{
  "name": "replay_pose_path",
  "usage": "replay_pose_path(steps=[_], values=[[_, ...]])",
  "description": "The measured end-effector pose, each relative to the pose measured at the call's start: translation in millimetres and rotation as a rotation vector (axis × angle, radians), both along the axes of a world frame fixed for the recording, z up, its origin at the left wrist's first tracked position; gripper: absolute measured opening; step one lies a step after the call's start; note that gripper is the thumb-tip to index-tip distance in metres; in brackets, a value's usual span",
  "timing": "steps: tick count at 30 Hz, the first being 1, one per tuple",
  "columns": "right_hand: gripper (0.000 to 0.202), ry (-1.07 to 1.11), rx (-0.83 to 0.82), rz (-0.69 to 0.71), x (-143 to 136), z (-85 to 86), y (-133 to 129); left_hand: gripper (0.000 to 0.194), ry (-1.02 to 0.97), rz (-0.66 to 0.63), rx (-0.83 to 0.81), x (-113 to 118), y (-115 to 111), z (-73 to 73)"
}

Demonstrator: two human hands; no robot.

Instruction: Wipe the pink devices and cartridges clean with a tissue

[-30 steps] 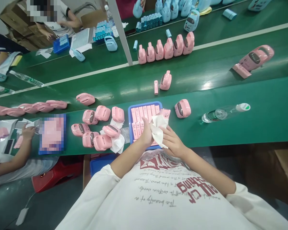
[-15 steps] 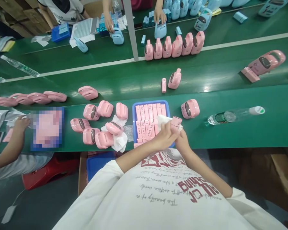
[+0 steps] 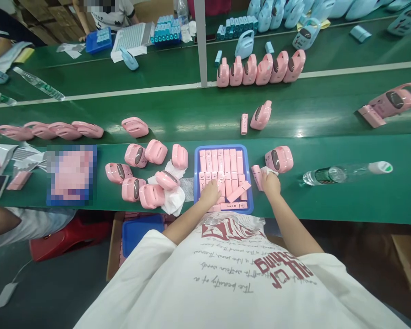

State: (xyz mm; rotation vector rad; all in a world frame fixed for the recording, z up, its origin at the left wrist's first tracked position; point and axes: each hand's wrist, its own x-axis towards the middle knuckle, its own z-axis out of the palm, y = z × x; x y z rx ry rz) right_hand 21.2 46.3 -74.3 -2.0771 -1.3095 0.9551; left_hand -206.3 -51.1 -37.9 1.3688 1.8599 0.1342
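My left hand (image 3: 210,194) reaches into a blue tray (image 3: 250,183) of pink rectangular blocks, its fingers closed at one pink block (image 3: 221,183). To the right of the tray, my right hand (image 3: 271,183) is low over the table, its fingers closed on a white cloth (image 3: 268,170). Against that hand's left side lies another pink block (image 3: 256,177), on the green table. Just beyond the right hand rests a pink handled case (image 3: 279,158) with a dark oval window. One loose block (image 3: 239,191) lies slantwise over the others in the tray.
Several pink cases (image 3: 152,196) and white tissue (image 3: 174,201) lie left of the tray. A clear bottle (image 3: 345,173) lies on its side at right. Across the bench stand a row of pink cases (image 3: 264,69) and a post (image 3: 201,45). A person's arm (image 3: 2,221) is at far left.
My hands, together over the tray with a pink block and the white cloth, have parted. The left went down into the tray; the right moved right, and a block now lies beside it.
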Motion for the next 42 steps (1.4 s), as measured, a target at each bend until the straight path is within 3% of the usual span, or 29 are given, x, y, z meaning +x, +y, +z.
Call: replay_pose_path(steps=[3, 6, 11, 14, 17, 20, 22, 23, 25, 30, 32, 35, 39, 42], values=[[0.043, -0.006, 0.046, -0.031, 3.8, 6.9, 2.1, 0.032, -0.156, 0.028, 0.027, -7.2, -0.5, 1.0], [0.054, 0.039, 0.16, -0.072, 8.7, 24.8, -0.2, 0.036, -0.372, 0.039, 0.076, -11.7, -2.9, 19.3], [0.052, 0.366, 0.43, -0.036, -16.2, 69.5, -24.3, 0.048, -1.182, 0.253, 0.051, -1.1, -8.2, 59.6], [0.051, 0.44, 0.433, 0.227, -46.8, 92.2, -46.4, 0.048, -1.288, 0.352, 0.021, 11.7, -8.5, 73.1], [0.044, 0.393, 0.568, 0.602, -70.1, 102.5, -63.9, 0.072, -1.255, 0.348, 0.049, 21.2, -6.9, 78.6], [0.036, 0.306, 0.771, 0.929, -75.7, 104.9, -69.4, 0.096, -1.258, 0.331, 0.183, 24.8, -6.6, 82.4], [0.035, 0.279, 0.827, 1.051, -70.7, 106.5, -63.4, 0.101, -1.253, 0.322, 0.22, 25.1, -9.3, 87.5], [0.036, 0.277, 0.82, 1.048, -66.8, 107.7, -57.5, 0.102, -1.248, 0.312, 0.212, 25.1, -11.7, 91.5], [0.042, 0.313, 0.741, 0.902, -58.8, 110.2, -42.0, 0.101, -1.237, 0.289, 0.211, 25.0, -17.7, 102.6], [0.056, 0.599, 0.435, 0.044, -47.0, 111.2, -12.2, 0.091, -1.192, 0.23, 0.311, 24.3, -26.8, 138.2], [0.051, 0.689, 0.372, -0.124, -45.1, 111.0, -11.3, 0.08, -1.172, 0.213, 0.322, 23.7, -26.5, 148.1], [0.046, 0.759, 0.321, -0.114, -43.1, 113.8, -19.1, 0.063, -1.14, 0.19, 0.322, 23.5, -25.5, 156.2], [0.043, 0.795, 0.299, -0.146, -42.5, 128.8, -36.1, 0.055, -1.182, 0.209, 0.299, 25.5, -26.2, 161.7], [0.039, 0.713, 0.355, 0.067, -41.7, 150.2, -50.1, 0.052, -1.178, 0.235, 0.299, 26.4, -26.7, 162.5]])
